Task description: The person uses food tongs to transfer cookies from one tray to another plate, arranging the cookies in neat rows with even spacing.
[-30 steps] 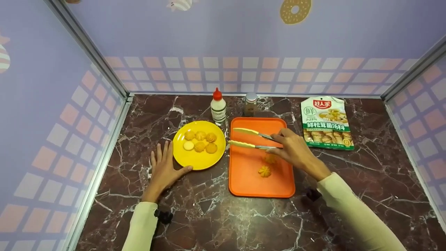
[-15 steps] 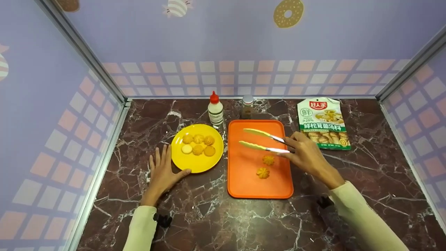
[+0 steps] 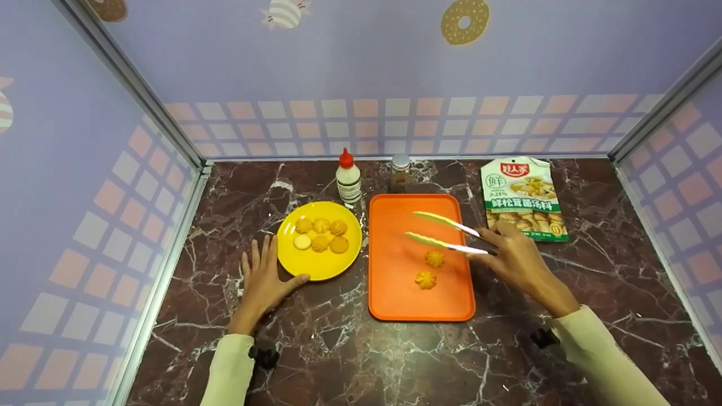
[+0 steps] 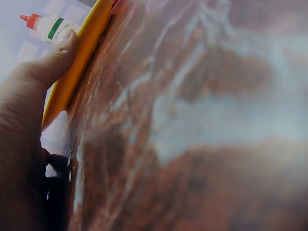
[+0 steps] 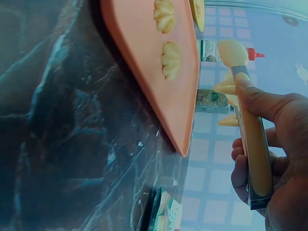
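Gripped in the right hand (image 3: 516, 256), the yellow-tipped tongs (image 3: 445, 234) hang over the far right part of the orange tray (image 3: 389, 304), their two arms spread apart with nothing between the tips. From the head view, two piped cookies (image 3: 434, 259) lie on the tray just nearer than the tongs, one behind the other. The left hand (image 3: 262, 279) lies flat on the marble bench, fingers straight, thumb against the near left rim of the yellow plate (image 3: 316, 268), which carries five more cookies. A squeeze bottle (image 3: 348, 179) and a spice jar (image 3: 400, 171) stand at the bench's far edge; a soup-mix pouch (image 3: 522, 197) lies toward the far right corner.

The left wrist view shows the thumb (image 4: 50, 65) pressed on the plate's rim (image 4: 79, 57), holding nothing.

The right wrist view shows the fingers (image 5: 252, 103) curled round the tong handle (image 5: 255, 149), the thumb along its top, tips apart and empty, the tray edge (image 5: 180, 134) beside them.

To do this well, I judge the tips should straddle one cookie squarely before closing, and squeeze lightly, since such biscuits likely crumble; the plate is best kept steady by that thumb.
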`<state>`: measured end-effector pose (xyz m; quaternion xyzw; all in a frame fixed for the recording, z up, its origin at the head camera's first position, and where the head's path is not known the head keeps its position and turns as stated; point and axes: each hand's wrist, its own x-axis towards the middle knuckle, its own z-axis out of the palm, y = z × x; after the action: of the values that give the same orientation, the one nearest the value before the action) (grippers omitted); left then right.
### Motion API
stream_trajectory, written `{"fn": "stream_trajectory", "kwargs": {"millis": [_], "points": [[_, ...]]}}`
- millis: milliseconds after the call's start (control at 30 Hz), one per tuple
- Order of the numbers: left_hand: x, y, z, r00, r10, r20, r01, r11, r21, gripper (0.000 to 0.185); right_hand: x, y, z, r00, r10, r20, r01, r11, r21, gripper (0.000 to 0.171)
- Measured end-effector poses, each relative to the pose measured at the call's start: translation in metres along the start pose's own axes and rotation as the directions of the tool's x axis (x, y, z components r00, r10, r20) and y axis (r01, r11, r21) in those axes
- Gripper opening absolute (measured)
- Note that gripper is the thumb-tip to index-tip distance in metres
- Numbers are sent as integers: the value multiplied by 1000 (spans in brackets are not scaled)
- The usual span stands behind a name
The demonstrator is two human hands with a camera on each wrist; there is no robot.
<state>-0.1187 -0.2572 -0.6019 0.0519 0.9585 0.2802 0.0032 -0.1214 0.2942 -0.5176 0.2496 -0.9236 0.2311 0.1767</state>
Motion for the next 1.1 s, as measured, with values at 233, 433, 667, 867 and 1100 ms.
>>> {"fn": "stream_trajectory", "kwargs": {"millis": [233, 433, 667, 867, 1100], "points": [[2, 0, 0, 1000, -17, 22, 16, 1000, 23, 133, -14, 3, 0, 1000, 31, 4, -31, 999, 8, 52], [2, 1, 0, 999, -23, 28, 22, 1000, 20, 133, -23, 5, -3, 998, 56, 23, -57, 998, 2, 54], [0, 2, -1, 999, -22, 29, 22, 1000, 12, 132, -35, 6, -4, 999, 37, 7, -37, 999, -20, 53], [0, 2, -1, 1000, -20, 23, 19, 1000, 16, 132, -46, 8, -5, 999, 5, -35, -6, 1000, -29, 54], [1, 1, -1, 1000, -21, 19, 21, 1000, 19, 131, -57, 8, -8, 1000, -7, -19, 6, 1000, -23, 55]]}}
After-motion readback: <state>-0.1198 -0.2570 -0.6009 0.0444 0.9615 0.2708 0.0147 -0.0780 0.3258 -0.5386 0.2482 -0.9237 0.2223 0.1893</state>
